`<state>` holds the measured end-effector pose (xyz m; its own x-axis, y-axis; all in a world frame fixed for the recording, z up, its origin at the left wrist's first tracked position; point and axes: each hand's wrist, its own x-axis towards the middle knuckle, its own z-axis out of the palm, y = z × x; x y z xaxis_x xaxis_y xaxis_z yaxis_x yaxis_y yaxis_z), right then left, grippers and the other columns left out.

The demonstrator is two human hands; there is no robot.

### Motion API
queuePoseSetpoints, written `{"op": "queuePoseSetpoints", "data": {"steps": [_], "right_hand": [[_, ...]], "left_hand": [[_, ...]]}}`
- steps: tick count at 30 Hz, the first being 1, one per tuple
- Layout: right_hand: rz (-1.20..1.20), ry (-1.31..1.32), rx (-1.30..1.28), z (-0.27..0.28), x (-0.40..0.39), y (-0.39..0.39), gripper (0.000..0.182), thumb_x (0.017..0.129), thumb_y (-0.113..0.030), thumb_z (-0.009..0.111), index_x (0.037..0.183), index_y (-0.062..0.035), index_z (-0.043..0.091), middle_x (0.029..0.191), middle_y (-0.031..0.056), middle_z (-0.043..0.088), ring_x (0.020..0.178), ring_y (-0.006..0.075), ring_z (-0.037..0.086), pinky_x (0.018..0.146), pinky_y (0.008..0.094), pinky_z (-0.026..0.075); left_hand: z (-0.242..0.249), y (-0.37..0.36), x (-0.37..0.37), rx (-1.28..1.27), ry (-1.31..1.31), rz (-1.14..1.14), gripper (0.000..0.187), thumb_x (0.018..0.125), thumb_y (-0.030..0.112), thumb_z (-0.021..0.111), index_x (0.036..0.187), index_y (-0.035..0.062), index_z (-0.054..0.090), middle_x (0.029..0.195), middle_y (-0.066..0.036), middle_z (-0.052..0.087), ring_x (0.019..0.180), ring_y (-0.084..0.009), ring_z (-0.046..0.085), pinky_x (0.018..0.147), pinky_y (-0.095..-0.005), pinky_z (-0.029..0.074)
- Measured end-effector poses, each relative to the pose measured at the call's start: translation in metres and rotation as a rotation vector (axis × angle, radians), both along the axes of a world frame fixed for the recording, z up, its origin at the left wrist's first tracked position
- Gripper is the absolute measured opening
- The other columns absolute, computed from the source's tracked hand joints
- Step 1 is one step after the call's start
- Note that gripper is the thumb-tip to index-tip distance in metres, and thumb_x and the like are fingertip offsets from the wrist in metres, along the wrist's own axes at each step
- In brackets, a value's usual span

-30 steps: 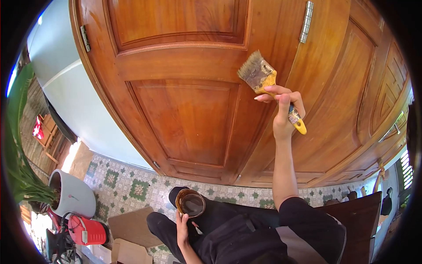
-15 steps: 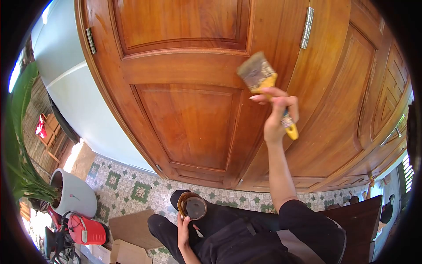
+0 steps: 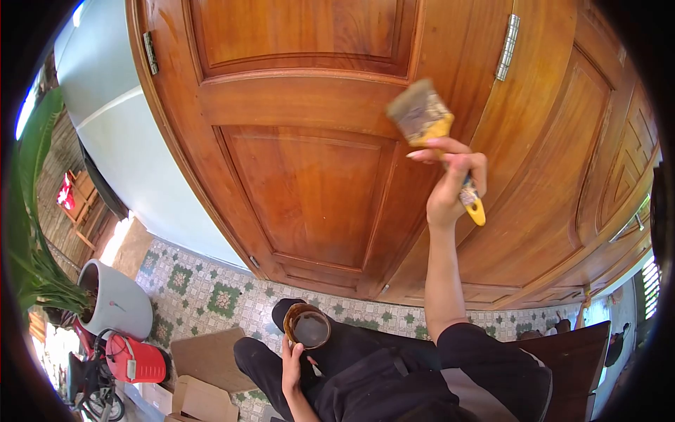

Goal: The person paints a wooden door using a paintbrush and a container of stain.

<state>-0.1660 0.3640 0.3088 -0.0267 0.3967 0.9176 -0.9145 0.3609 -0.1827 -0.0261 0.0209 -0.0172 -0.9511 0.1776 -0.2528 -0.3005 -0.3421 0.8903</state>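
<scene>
My right hand (image 3: 455,176) is closed around the yellow handle of a wide paintbrush (image 3: 425,116). Its bristles point up and left, overlapping the right side of a glossy brown wooden door (image 3: 302,105) in this view. Low in front of me, my left hand (image 3: 294,362) grips a round container (image 3: 308,325) by its near side, above my legs. Dark liquid sits inside it, and brown stains coat its rim. The door has raised panels, with a metal hinge (image 3: 508,48) right of the brush.
A grey planter (image 3: 119,299) with a large leafy plant stands at left, beside a red jug (image 3: 137,357). Flattened cardboard (image 3: 211,359) lies on the patterned tile floor (image 3: 228,299). More wooden panels (image 3: 541,183) continue right. A dark wooden surface (image 3: 569,359) is at lower right.
My right hand and the paintbrush have shifted slightly right. The view has turned a little, so the door appears moved to the right. My left hand still holds the container.
</scene>
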Motion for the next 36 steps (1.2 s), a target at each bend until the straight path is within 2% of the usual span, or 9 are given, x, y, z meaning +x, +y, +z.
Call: {"op": "queuePoseSetpoints", "data": {"steps": [2, 6, 10, 16, 21, 25, 28, 32, 36], "right_hand": [[0.112, -0.165, 0.139, -0.008, -0.002, -0.005, 0.022, 0.106, -0.014, 0.051, 0.091, -0.0002, 0.044, 0.097, 0.0242, 0.07, 0.072, 0.026, 0.072, 0.07, 0.0345, 0.061], [-0.067, -0.229, 0.145, -0.004, 0.02, -0.01, 0.017, 0.104, -0.007, 0.051, 0.089, 0.0006, 0.049, 0.092, 0.0224, 0.071, 0.071, 0.0215, 0.07, 0.066, 0.031, 0.06], [-0.324, 0.012, 0.027, 0.007, 0.02, -0.012, 0.022, 0.107, -0.015, 0.049, 0.092, 0.0007, 0.045, 0.092, 0.0232, 0.07, 0.069, 0.0237, 0.071, 0.068, 0.0325, 0.06], [0.052, -0.115, 0.076, 0.002, -0.007, -0.024, 0.023, 0.106, -0.016, 0.051, 0.091, -0.0009, 0.042, 0.096, 0.0238, 0.07, 0.07, 0.0238, 0.071, 0.073, 0.0357, 0.059], [-0.04, -0.242, 0.125, -0.007, 0.007, -0.026, 0.02, 0.105, -0.012, 0.051, 0.09, -0.0008, 0.044, 0.088, 0.0229, 0.07, 0.069, 0.0214, 0.071, 0.06, 0.0285, 0.059], [-0.211, -0.005, -0.018, 0.002, 0.008, -0.029, 0.023, 0.107, -0.017, 0.048, 0.092, -0.0002, 0.042, 0.09, 0.0245, 0.07, 0.069, 0.024, 0.072, 0.065, 0.0307, 0.06], [-0.158, 0.014, 0.029, 0.01, -0.006, -0.027, 0.023, 0.108, -0.017, 0.048, 0.093, -0.0004, 0.042, 0.094, 0.0248, 0.069, 0.071, 0.0265, 0.073, 0.07, 0.033, 0.059], [0.112, -0.119, 0.157, 0.007, -0.019, -0.034, 0.021, 0.106, -0.013, 0.05, 0.092, 0.0007, 0.044, 0.094, 0.0239, 0.07, 0.071, 0.0242, 0.072, 0.069, 0.0328, 0.059], [-0.036, -0.319, 0.263, 0.006, -0.002, -0.031, 0.025, 0.108, -0.019, 0.047, 0.091, -0.0006, 0.043, 0.09, 0.0228, 0.07, 0.063, 0.0252, 0.069, 0.064, 0.0331, 0.06]], "left_hand": [[0.001, -0.001, -0.001, 0.002, 0.011, -0.009, 0.064, 0.098, 0.021, 0.061, 0.151, 0.0041, 0.03, 0.106, -0.012, 0.059, 0.061, -0.0182, 0.061, 0.055, -0.0312, 0.056], [0.001, -0.002, 0.001, -0.005, 0.011, -0.002, 0.065, 0.098, 0.021, 0.061, 0.152, 0.0047, 0.029, 0.105, -0.012, 0.059, 0.062, -0.0177, 0.061, 0.054, -0.0301, 0.055], [0.0, -0.002, 0.002, -0.008, 0.017, -0.012, 0.065, 0.097, 0.02, 0.061, 0.152, 0.005, 0.029, 0.104, -0.012, 0.06, 0.062, -0.0181, 0.061, 0.055, -0.0305, 0.055], [0.002, -0.001, 0.001, -0.019, 0.01, -0.033, 0.066, 0.098, 0.02, 0.061, 0.153, 0.0048, 0.027, 0.107, -0.013, 0.06, 0.064, -0.0181, 0.061, 0.058, -0.0309, 0.055], [-0.001, -0.003, 0.004, -0.049, -0.017, -0.014, 0.068, 0.098, 0.019, 0.061, 0.154, 0.0049, 0.025, 0.114, -0.014, 0.059, 0.073, -0.0189, 0.062, 0.059, -0.0311, 0.056], [0.001, -0.003, 0.004, -0.04, -0.015, -0.01, 0.07, 0.098, 0.02, 0.061, 0.155, 0.0041, 0.023, 0.115, -0.015, 0.058, 0.076, -0.0194, 0.062, 0.059, -0.0314, 0.056], [0.003, -0.004, 0.003, -0.05, -0.033, -0.027, 0.071, 0.098, 0.02, 0.061, 0.155, 0.0038, 0.022, 0.115, -0.014, 0.058, 0.073, -0.0191, 0.062, 0.059, -0.0313, 0.055], [0.001, -0.003, 0.003, -0.073, -0.029, -0.028, 0.071, 0.098, 0.021, 0.061, 0.155, 0.0036, 0.023, 0.114, -0.014, 0.059, 0.069, -0.0186, 0.061, 0.059, -0.0311, 0.055], [0.002, -0.003, 0.002, -0.06, -0.007, -0.017, 0.071, 0.098, 0.021, 0.062, 0.155, 0.0035, 0.023, 0.112, -0.014, 0.06, 0.066, -0.0189, 0.061, 0.059, -0.0314, 0.055]]}}
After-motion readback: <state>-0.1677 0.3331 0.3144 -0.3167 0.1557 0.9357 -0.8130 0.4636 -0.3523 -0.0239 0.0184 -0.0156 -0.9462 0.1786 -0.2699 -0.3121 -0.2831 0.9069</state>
